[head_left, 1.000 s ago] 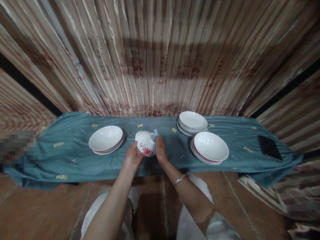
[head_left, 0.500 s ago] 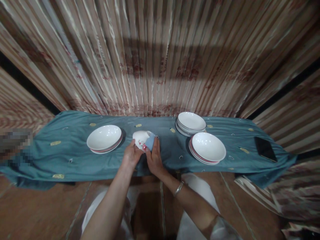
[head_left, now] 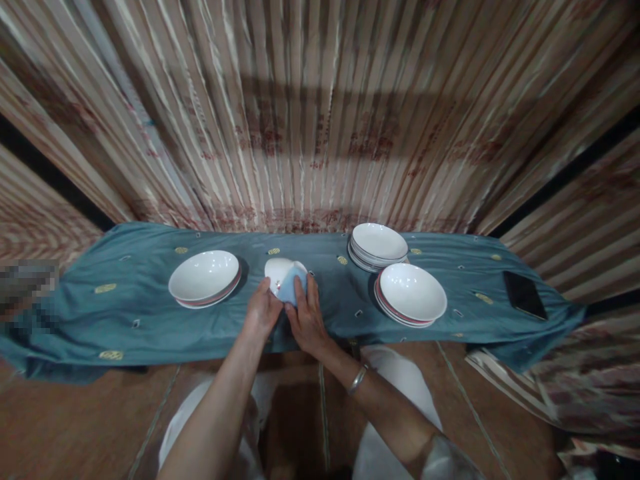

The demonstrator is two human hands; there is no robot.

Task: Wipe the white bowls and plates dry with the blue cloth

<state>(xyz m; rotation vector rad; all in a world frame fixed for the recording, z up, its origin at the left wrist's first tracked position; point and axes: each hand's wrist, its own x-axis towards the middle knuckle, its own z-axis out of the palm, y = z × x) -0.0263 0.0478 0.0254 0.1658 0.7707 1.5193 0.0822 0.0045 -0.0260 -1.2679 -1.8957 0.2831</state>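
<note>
My left hand (head_left: 263,308) grips the near left edge of a small white bowl (head_left: 275,268), which is tilted and has a red decoration on its outside. My right hand (head_left: 309,317) presses a light blue cloth (head_left: 292,285) against the bowl's outer side, its fingers closed over the cloth. Whether the cloth is a sponge or folded fabric is hard to tell. Both hands are above the front middle of the table, and the bowl's underside is hidden.
A teal cloth (head_left: 150,293) covers the table. At left are stacked white bowls (head_left: 203,277). To the right stand a back stack of white plates (head_left: 379,241) and a nearer stack of white bowls (head_left: 413,292). A dark tablet (head_left: 524,294) lies far right; a striped curtain (head_left: 310,120) hangs behind.
My right hand has slid the blue cloth leftward across the bowl's side, covering much of the red decoration. My left hand still holds the bowl. The whole view has shifted slightly.
</note>
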